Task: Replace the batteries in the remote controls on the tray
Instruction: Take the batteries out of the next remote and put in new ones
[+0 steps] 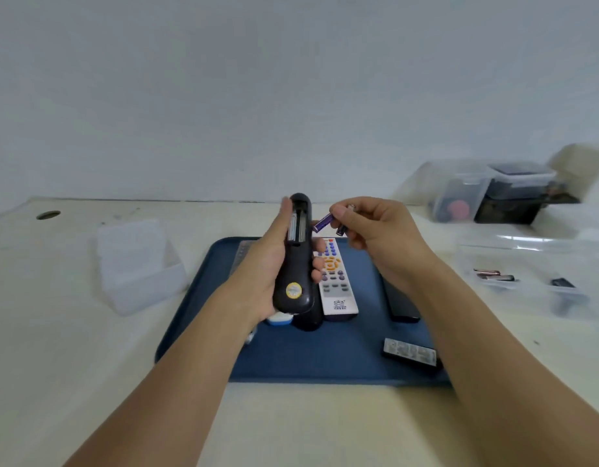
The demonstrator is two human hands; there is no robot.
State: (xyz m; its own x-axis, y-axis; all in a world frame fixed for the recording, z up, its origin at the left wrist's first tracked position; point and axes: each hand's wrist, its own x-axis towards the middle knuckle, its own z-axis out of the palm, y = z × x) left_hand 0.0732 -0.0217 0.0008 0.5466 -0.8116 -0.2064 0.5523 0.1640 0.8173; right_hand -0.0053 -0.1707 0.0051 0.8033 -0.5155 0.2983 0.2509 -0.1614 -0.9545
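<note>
My left hand (267,264) grips a black remote (296,264) upright above the blue tray (291,365), back side toward me, its battery compartment uncovered near the top. My right hand (375,227) pinches two purple batteries (323,222) just right of that compartment. On the tray lie a white remote with coloured buttons (335,284), a black remote (401,305) at the right, a black battery cover (411,353) at the front right, and a white and blue item (279,319) partly hidden under the held remote.
An open clear plastic box (136,264) stands left of the tray. Clear trays at the right hold batteries (493,275) and a dark piece (562,283). Lidded containers (493,197) stand at the back right. A round hole (48,215) sits in the table's far left.
</note>
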